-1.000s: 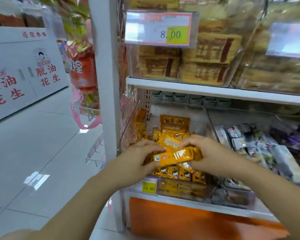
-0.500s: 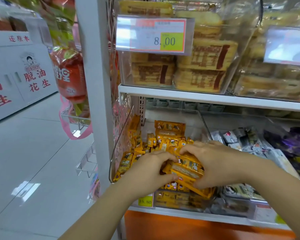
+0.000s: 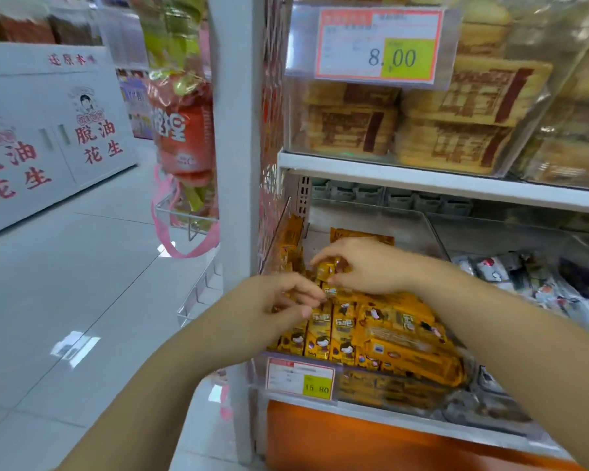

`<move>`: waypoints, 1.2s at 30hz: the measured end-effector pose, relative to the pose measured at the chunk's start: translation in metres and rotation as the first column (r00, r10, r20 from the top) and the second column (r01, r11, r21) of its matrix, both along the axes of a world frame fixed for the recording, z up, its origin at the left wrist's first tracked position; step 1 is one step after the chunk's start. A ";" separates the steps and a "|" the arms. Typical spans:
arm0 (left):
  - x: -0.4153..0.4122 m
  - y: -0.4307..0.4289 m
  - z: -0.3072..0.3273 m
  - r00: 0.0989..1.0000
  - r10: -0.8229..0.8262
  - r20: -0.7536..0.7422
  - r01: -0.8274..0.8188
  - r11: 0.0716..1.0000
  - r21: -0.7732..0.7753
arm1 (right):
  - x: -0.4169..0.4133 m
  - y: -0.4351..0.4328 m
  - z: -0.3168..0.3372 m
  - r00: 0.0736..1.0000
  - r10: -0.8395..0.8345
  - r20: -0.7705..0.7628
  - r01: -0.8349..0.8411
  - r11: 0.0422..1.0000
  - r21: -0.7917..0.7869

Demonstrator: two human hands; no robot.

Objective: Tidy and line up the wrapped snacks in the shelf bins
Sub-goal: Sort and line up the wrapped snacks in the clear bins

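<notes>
Yellow snacks (image 3: 320,334) stand lined up front-left in the bin (image 3: 388,390), several lie askew at right yet to sort, while my left grip (image 3: 279,300) and right grip (image 3: 364,266) each pinch one behind.

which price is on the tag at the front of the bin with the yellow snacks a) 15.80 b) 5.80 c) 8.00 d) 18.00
a, the lower tag on the front of the bin of yellow snacks reads 15.80, while the 8.00 tag hangs on the shelf above.
</notes>
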State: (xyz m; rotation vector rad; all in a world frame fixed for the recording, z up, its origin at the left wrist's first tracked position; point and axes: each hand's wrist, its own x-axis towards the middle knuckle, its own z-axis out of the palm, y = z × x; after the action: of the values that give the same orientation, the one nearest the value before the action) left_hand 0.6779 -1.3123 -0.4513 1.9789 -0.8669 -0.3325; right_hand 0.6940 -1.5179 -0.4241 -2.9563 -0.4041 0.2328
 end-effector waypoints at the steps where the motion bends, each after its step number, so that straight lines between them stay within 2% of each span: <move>1: 0.000 0.005 0.000 1.000 -0.006 -0.027 0.006 1.000 0.005 | 0.011 0.004 -0.004 0.999 0.011 -0.049 -0.013 0.999 -0.035; 5: 0.000 0.020 0.001 0.988 -0.017 -0.152 0.014 1.000 -0.026 | 0.039 0.018 -0.015 0.955 -0.028 -0.297 -0.009 0.992 -0.123; 8: 0.001 0.024 -0.001 0.986 -0.018 -0.168 0.013 0.999 -0.031 | 0.047 0.027 -0.020 0.927 -0.045 -0.373 0.001 0.993 -0.118; 12: 0.003 0.025 -0.002 0.986 -0.012 -0.169 0.007 1.000 -0.029 | 0.051 0.028 -0.025 0.940 -0.040 -0.338 -0.002 0.993 -0.122; 17: 0.002 0.021 0.003 0.987 -0.024 -0.161 0.026 1.000 0.009 | 0.053 0.013 -0.026 0.968 -0.087 -0.237 0.089 0.996 -0.004; 24: 0.001 0.014 0.010 0.982 -0.024 -0.189 0.021 1.000 -0.017 | 0.056 0.028 -0.031 0.941 0.050 -0.335 -0.102 0.985 -0.142; 27: 0.004 0.013 0.010 0.980 -0.032 -0.196 0.032 0.999 -0.005 | 0.065 0.030 -0.032 0.940 0.074 -0.334 -0.131 0.980 -0.149; 31: 0.003 0.015 0.007 0.984 -0.035 -0.176 0.035 0.999 -0.001 | 0.062 0.024 -0.032 0.957 0.034 -0.288 -0.053 0.997 -0.058; 36: -0.001 0.010 0.004 0.988 0.017 -0.157 -0.025 0.999 -0.047 | 0.036 -0.001 -0.008 0.991 -0.043 -0.128 0.058 0.991 0.118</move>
State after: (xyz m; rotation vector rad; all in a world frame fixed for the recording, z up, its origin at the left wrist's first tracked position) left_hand 0.6765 -1.3020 -0.4476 1.8880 -0.7472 -0.4442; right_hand 0.7299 -1.5189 -0.4322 -2.8101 -0.3145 0.3711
